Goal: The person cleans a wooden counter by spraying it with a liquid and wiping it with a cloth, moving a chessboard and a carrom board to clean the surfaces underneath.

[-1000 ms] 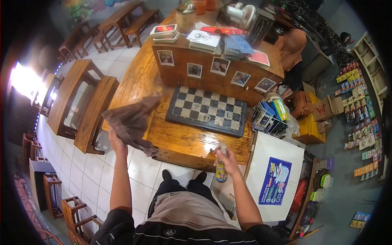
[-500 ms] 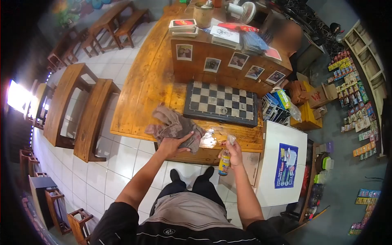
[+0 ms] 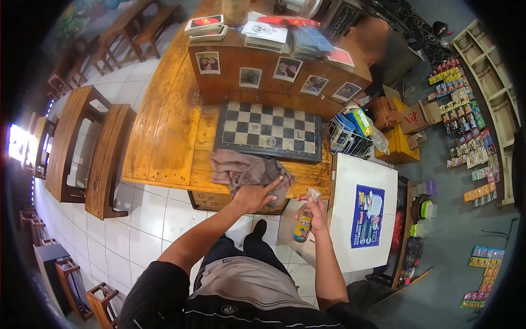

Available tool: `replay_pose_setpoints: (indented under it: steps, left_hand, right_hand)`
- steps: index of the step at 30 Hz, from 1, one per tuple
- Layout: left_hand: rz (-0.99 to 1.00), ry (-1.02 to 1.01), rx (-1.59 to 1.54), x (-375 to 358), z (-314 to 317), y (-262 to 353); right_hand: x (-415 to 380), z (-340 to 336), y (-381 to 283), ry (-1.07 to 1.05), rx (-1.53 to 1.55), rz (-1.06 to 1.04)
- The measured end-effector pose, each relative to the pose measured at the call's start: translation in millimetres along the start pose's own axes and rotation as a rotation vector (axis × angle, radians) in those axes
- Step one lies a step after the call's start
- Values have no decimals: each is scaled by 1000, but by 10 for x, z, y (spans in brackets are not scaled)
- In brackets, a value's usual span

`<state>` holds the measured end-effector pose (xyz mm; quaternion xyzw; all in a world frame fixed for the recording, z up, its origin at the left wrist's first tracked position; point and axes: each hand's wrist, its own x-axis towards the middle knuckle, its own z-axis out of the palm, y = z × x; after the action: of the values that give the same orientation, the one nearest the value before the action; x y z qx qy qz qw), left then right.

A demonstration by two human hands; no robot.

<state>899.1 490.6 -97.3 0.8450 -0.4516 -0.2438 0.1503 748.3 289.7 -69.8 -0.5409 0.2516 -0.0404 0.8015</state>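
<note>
A crumpled brownish-grey rag point(image 3: 249, 170) lies on the front edge of the varnished wooden counter point(image 3: 159, 148). My left hand point(image 3: 256, 197) presses down on the rag and grips it, index finger stretched along its right side. Beside it, my right hand point(image 3: 316, 213) is wrapped round the neck of a clear spray bottle point(image 3: 302, 227) with a yellow label and bluish liquid at the bottom. The bottle is upright, slightly tilted, just in front of the counter edge. Directly behind the rag sits a black-and-white chessboard point(image 3: 268, 130), and the rag reaches its front edge.
A raised wooden ledge point(image 3: 219, 88) with photos carries card stacks point(image 3: 206, 27). To the right stand a white-topped surface point(image 3: 342, 214) and a wire rack point(image 3: 348, 137) of packets. A person point(image 3: 372, 41) is behind the ledge. Wooden benches point(image 3: 109, 159) stand left.
The rag and my left hand have slid right along the counter edge, now in front of the chessboard and over the shiny patch. The view has shifted right; the bottle stays in my right hand.
</note>
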Motion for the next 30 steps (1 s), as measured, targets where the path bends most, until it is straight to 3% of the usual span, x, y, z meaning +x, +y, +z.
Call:
replay_pose_setpoints:
  steps: [2, 4, 6, 9, 10, 12, 14, 16, 17, 19, 20, 22, 23, 25, 27, 28, 29, 30]
  left_hand:
    - [46, 54, 10, 126, -21, -2]
    - [117, -23, -211, 152, -107, -263]
    - [37, -38, -248, 72, -198, -312]
    - [156, 61, -285, 211, 175, -369]
    - [156, 57, -288, 244, 44, -127]
    - [-20, -215, -175, 462, -167, 464]
    - [134, -118, -285, 857, 309, 716]
    - [276, 240, -8, 1100, 703, 1051]
    - [265, 246, -7, 1158, 615, 1126]
    - [147, -314, -235, 1219, 335, 1230]
    - [133, -304, -249, 1152, 401, 1180]
    - [195, 303, 102, 838, 509, 898]
    - [164, 365, 152, 699, 470, 719]
    - [-33, 129, 75, 285, 189, 428]
    - [-65, 304, -75, -68, 257, -229]
    - [-155, 379, 99, -330, 144, -509]
    - [-206, 422, -198, -615, -136, -601]
    - [-273, 556, -220, -820, -31, -937]
  right_hand:
    - [134, -111, 41, -49, -13, -30]
    - [173, -190, 11, -148, 5, 12]
    - [155, -295, -33, -154, 2, 31]
    - [64, -575, -11, -94, 21, 29]
    - [-1, -680, -23, -91, 20, 33]
    - [-78, -866, -77, -62, 0, 35]
    - [-145, -1010, -106, -38, -3, 42]
    - [-173, -1077, -143, 13, -7, -11]
    - [-168, -1097, -149, 3, 31, -43]
    - [-116, -1018, -219, 0, 29, -84]
    - [-109, -987, -254, 7, 30, -120]
    - [-2, -904, -259, -62, 43, -148]
    - [70, -857, -226, -125, 35, -124]
    - [145, -553, -250, -168, 14, -142]
    - [238, -293, -216, -292, 31, -92]
    - [272, -137, -230, -339, 42, -64]
    - [342, -20, -212, -354, 45, -66]
    - [410, 91, -172, -438, 7, -47]
